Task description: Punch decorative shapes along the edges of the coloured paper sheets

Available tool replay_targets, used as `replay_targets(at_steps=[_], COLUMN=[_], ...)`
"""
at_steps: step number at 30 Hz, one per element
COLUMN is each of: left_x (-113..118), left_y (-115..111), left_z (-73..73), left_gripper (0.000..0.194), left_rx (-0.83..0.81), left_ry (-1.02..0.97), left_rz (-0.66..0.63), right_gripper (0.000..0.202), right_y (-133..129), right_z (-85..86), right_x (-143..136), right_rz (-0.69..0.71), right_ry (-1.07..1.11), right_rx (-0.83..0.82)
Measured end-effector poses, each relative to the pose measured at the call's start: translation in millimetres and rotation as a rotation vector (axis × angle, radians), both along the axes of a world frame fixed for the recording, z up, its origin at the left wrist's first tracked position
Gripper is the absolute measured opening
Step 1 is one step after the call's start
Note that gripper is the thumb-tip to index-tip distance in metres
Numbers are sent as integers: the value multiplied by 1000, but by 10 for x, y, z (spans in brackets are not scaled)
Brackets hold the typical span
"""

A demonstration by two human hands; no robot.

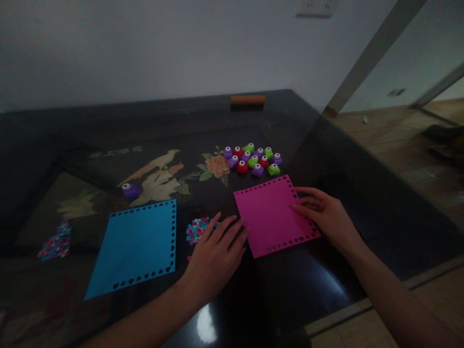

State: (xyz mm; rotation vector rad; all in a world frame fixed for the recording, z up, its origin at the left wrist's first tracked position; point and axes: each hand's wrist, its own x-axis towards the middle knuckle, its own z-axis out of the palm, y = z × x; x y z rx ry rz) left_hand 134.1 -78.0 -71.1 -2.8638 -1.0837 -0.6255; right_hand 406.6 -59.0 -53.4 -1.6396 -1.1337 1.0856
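- A pink sheet (pixel 270 217) lies right of center frame.
- The left hand (pixel 216 253), fingers slightly spread, meets its left edge.
- The right hand (pixel 324 210) curls at its right edge, thumb on top; any pinch is unclear.
- A blue sheet (pixel 141 246) lies lower left.

Dim overall; on the glossy counter (pixel 308 145), white glare lies below-left of the pink sheet (pixel 271 217), a bluish streak below-right; outer edges blur.

Pale Chinese characters (pixel 123 151) in row on dark glossy tabletop (pixel 203 117); leftmost too blurred to read; rest, faint, apparently 上添花
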Motion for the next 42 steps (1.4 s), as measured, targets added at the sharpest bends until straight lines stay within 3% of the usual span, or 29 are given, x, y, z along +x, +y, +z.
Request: replay_targets(at_steps=[11,18,25,42], left_x=[0,2,-3,1], left_y=[0,5,9,9], left_z=[-4,1,0,7], left_gripper=[32,31,31,31], left_rx=[-14,-6,-17,-33], left_ry=[3,2,0,7], left_rz=[-2,-9,-6,-15], right_gripper=[52,42,27,24], right_y=[1,-25,-7,7], right_z=[-7,-1,-40,-82], right_x=[3,38,48,52], right_rz=[39,-38,47,104], right_ry=[-66,-316,-613,-666], right_rx=[29,143,267,270])
